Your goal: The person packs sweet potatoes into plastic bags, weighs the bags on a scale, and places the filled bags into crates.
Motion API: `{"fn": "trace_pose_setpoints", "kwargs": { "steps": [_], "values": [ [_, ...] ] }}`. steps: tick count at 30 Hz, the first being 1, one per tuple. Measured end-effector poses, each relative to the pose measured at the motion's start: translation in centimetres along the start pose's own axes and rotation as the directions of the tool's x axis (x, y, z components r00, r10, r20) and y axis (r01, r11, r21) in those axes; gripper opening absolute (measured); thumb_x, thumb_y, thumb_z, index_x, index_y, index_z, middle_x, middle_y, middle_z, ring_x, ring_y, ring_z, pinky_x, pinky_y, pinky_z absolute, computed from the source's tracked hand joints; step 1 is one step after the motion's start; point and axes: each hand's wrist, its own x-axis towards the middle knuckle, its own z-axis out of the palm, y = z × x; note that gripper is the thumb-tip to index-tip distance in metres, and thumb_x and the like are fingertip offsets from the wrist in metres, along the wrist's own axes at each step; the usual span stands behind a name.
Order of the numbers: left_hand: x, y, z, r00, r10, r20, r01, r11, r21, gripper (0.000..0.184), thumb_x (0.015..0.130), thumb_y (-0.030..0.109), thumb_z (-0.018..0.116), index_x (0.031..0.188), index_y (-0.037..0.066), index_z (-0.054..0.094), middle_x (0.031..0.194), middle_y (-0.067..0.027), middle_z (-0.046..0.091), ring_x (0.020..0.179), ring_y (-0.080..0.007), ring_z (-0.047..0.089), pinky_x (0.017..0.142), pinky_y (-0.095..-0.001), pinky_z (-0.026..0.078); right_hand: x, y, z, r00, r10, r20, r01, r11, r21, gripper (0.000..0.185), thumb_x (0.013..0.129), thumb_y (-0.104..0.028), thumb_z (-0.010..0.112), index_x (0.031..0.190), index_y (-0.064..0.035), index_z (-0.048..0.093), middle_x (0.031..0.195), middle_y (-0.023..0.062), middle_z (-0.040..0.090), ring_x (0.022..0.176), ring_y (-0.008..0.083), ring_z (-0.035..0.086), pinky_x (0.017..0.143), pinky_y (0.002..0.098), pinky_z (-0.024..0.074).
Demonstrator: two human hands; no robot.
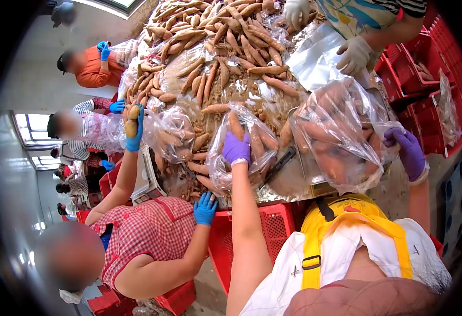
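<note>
My left hand [236,148], in a purple glove, reaches over a clear plastic bag [216,167] of sweet potatoes. Its fingers are closed on a sweet potato [235,125] at the bag's top. On the right, my right hand [407,150], also purple-gloved, pinches the edge of a bigger clear plastic bag [346,138]. That bag is full of sweet potatoes and rests on a metal scale or tray [300,158] at the table's near edge. A dark, long-handled tool [279,167] lies between the two bags.
A large heap of sweet potatoes [220,31] covers the far table. At left, a co-worker's blue-gloved hand [134,129] holds potatoes; another blue-gloved hand [205,208] rests at the edge. Opposite, a grey-gloved hand [354,55] is near white bags [318,58]. Red crates [425,116] stand right.
</note>
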Motion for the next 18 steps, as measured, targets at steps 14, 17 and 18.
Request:
{"fn": "trace_pose_setpoints", "kwargs": {
  "steps": [14, 17, 18],
  "values": [
    [13.3, 28.9, -25.4, 0.720, 0.688, -0.089, -0.670, 0.723, 0.167, 0.051, 0.081, 0.017, 0.052, 0.132, 0.021, 0.050, 0.127, -0.0155, 0.055, 0.115, -0.0311, 0.055, 0.099, -0.0383, 0.042, -0.3, -2.9, 2.0, 0.991, -0.120, 0.067, 0.128, 0.983, -0.132, 0.024, 0.091, -0.019, 0.054, 0.101, 0.0011, 0.063, 0.090, 0.0060, 0.064, 0.083, 0.0141, 0.060, 0.081, 0.0272, 0.0462],
    [14.1, 24.9, -23.2, 0.847, 0.520, 0.113, -0.531, 0.835, 0.140, 0.042, 0.085, 0.027, 0.050, 0.125, 0.014, 0.055, 0.126, -0.0132, 0.057, 0.111, -0.0311, 0.057, 0.097, -0.0399, 0.044, -2.1, -2.0, 0.8, 0.994, -0.108, 0.014, 0.109, 0.975, -0.194, 0.024, 0.090, -0.018, 0.054, 0.100, 0.0016, 0.063, 0.088, 0.0058, 0.062, 0.083, 0.0142, 0.058, 0.081, 0.0280, 0.0448],
    [13.3, 22.5, -21.6, 0.886, 0.441, 0.146, -0.459, 0.877, 0.140, 0.042, 0.087, 0.033, 0.048, 0.124, 0.012, 0.054, 0.127, -0.0129, 0.055, 0.113, -0.0317, 0.056, 0.096, -0.0408, 0.044, -2.5, -2.0, 0.3, 0.993, -0.118, -0.005, 0.115, 0.971, -0.209, 0.024, 0.090, -0.018, 0.053, 0.099, 0.0015, 0.063, 0.088, 0.0055, 0.062, 0.083, 0.0138, 0.057, 0.081, 0.0278, 0.0441]
  ]
}}
